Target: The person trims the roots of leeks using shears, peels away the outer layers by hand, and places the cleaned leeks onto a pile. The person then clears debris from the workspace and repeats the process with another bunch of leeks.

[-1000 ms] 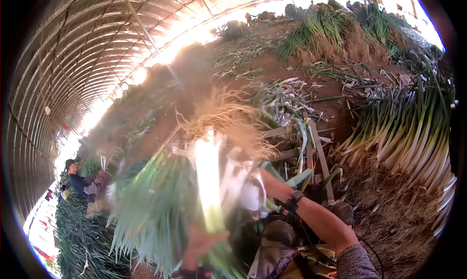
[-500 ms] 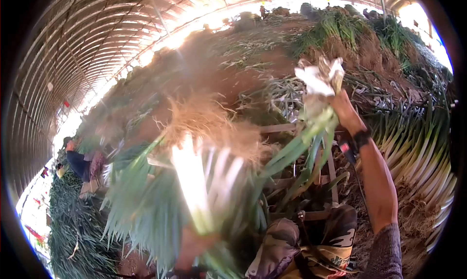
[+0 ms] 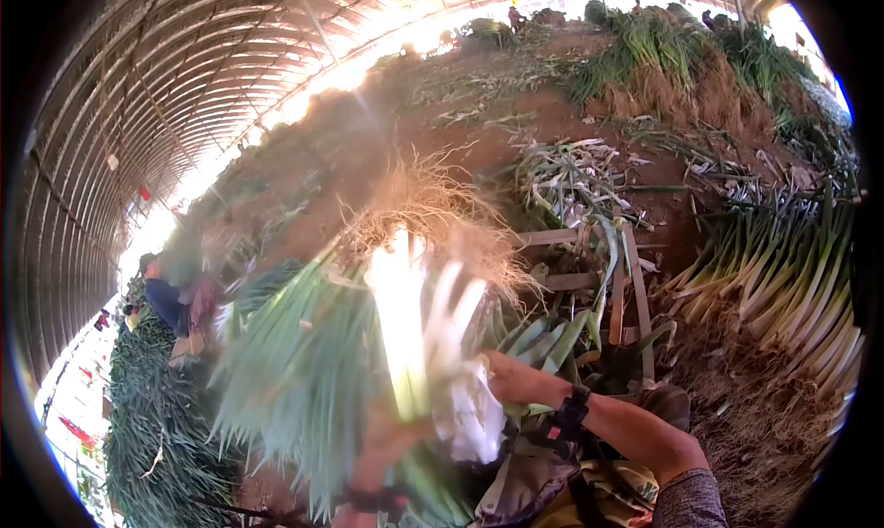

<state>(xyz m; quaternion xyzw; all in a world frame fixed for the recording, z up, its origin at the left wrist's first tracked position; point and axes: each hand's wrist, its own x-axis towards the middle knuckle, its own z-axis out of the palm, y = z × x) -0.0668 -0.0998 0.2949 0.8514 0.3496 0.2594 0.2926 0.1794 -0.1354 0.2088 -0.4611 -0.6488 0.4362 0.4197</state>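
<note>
- Grasping, with blurred left hand at 6 o'clock, long white-and-green leeks with stringy tan roots, mid-view.
- Pointing roots toward 12 o'clock, green ends toward 6, with long axis near upright.
- Touching, with right hand at 5 o'clock, crumpled white papery leek skin; cannot tell whether clenched.

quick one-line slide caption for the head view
Left hand holding white-stemmed stalks, roots uppermost, right hand beside them, arched roof beyond.

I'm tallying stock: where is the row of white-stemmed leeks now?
In the head view, the row of leeks lies near the right edge, right of the wooden slats.
</note>
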